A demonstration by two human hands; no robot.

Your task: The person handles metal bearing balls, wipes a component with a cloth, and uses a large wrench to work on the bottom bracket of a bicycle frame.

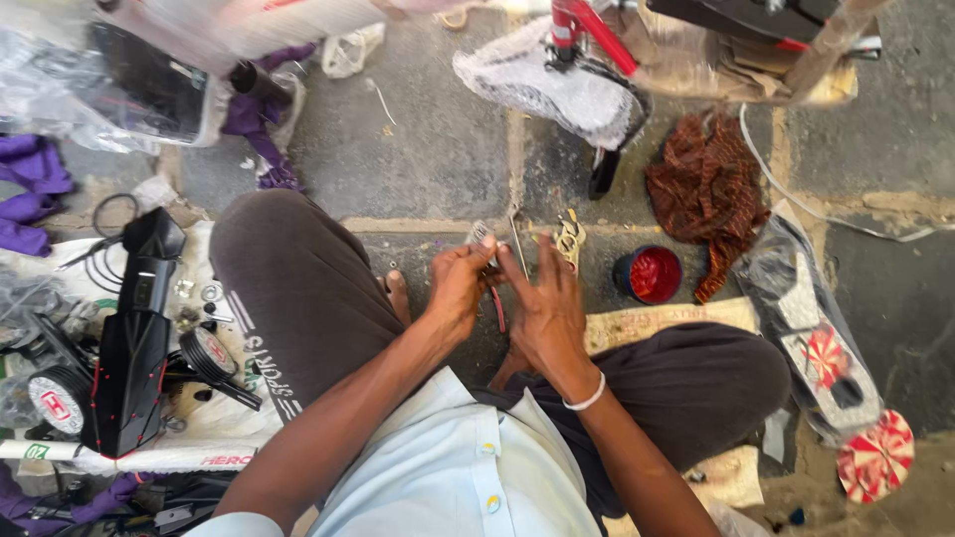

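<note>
Both hands: left (pixel 456 288) pinches a small metal part (pixel 481 235); right (pixel 542 303) touches it.

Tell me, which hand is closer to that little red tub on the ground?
Right. The right hand sits on the same side as the red tub, with only bare floor between them. The left hand is farther off and would have to cross over the right one.

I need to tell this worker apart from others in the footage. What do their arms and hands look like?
Both forearms are bare, with pale blue shirt sleeves ending near the elbows. The right hand has a white band round its wrist. The left hand wears nothing.
</note>
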